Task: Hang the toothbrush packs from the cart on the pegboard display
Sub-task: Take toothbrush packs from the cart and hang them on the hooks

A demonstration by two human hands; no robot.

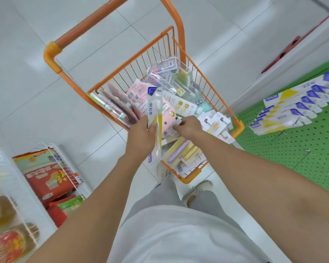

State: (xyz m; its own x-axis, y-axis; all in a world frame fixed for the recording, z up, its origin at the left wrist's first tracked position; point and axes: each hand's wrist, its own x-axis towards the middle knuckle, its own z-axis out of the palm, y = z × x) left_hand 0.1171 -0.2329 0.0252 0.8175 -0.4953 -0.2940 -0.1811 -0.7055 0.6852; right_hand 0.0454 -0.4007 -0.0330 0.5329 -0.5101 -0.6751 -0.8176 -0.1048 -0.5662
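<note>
An orange wire cart (238, 125) stands in front of me, filled with several toothbrush packs. My left hand (140, 135) grips one long white, blue and yellow toothbrush pack (154, 109) upright above the cart. My right hand (190, 126) reaches down into the cart, fingers curled among the packs beside a pink pack (167, 118); whether it holds one is unclear. At the right, the green pegboard (296, 149) carries several hung packs of the same white, blue and yellow kind (292, 105).
A white wire rack (53, 158) at the lower left holds red snack bags (46, 177), and bottles (0, 211) sit on white shelving at the left edge. Bare pegs (307, 151) stick out of the pegboard. White floor tiles surround the cart; my feet stand by it.
</note>
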